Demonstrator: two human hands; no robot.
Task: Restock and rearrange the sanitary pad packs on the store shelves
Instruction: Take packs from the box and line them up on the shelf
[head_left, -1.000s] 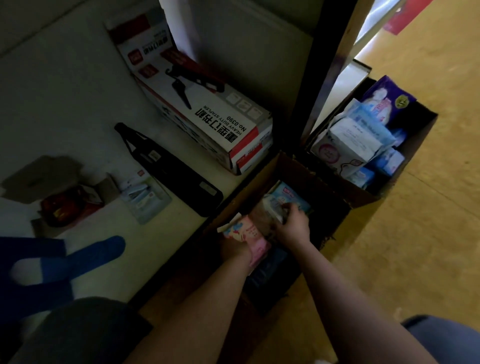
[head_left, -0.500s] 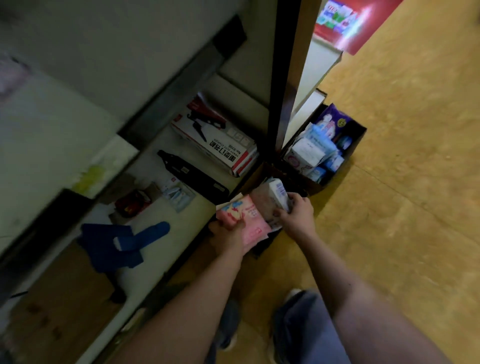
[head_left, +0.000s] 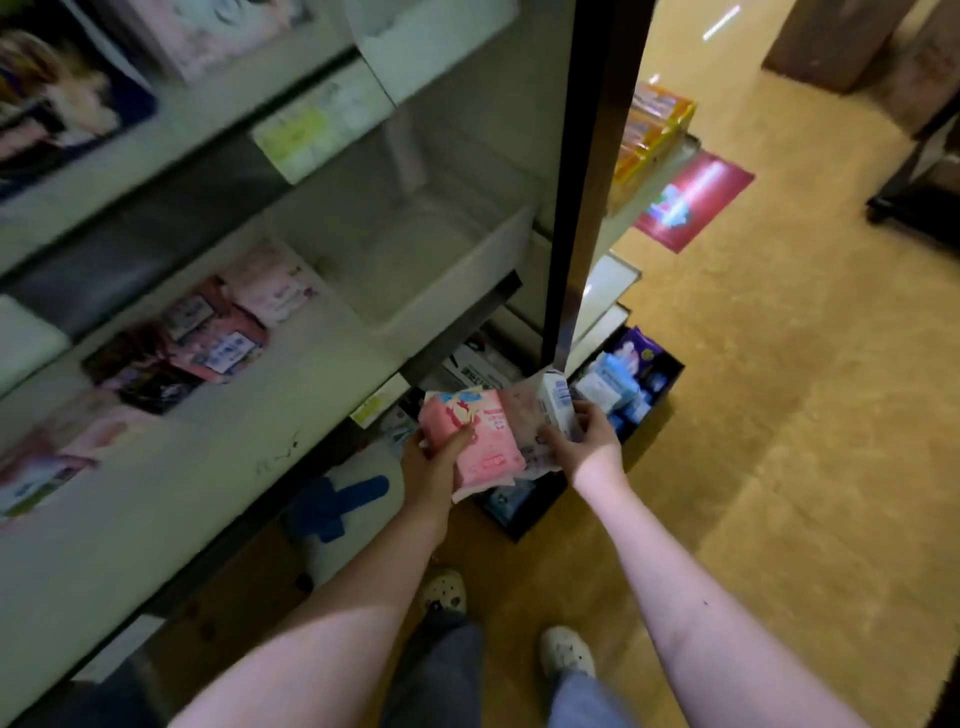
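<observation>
My left hand (head_left: 434, 465) grips a pink sanitary pad pack (head_left: 475, 436), thumb across its front. My right hand (head_left: 584, 441) holds a pale pink and white pack (head_left: 540, 410) beside it; the two packs touch. Both are held in front of the shelving, above a dark box (head_left: 524, 512) on the floor. A second dark box (head_left: 660, 387) further right holds blue, white and purple packs (head_left: 610, 382). On the middle shelf (head_left: 171, 467) lie pink and dark packs (head_left: 208, 338). To their right stands an empty white bin (head_left: 447, 280).
A black upright post (head_left: 582, 182) divides the shelving. Orange packs (head_left: 652, 130) sit on the shelf beyond it. Blue gloves (head_left: 332, 501) lie on the bottom shelf. A red floor sticker (head_left: 693, 200) lies on the tan floor. My two shoes (head_left: 566, 649) are below.
I have stood up from the floor box; both hands lifted the packs out of it to shelf height. The view rose from the bottom shelf to the middle shelves.
</observation>
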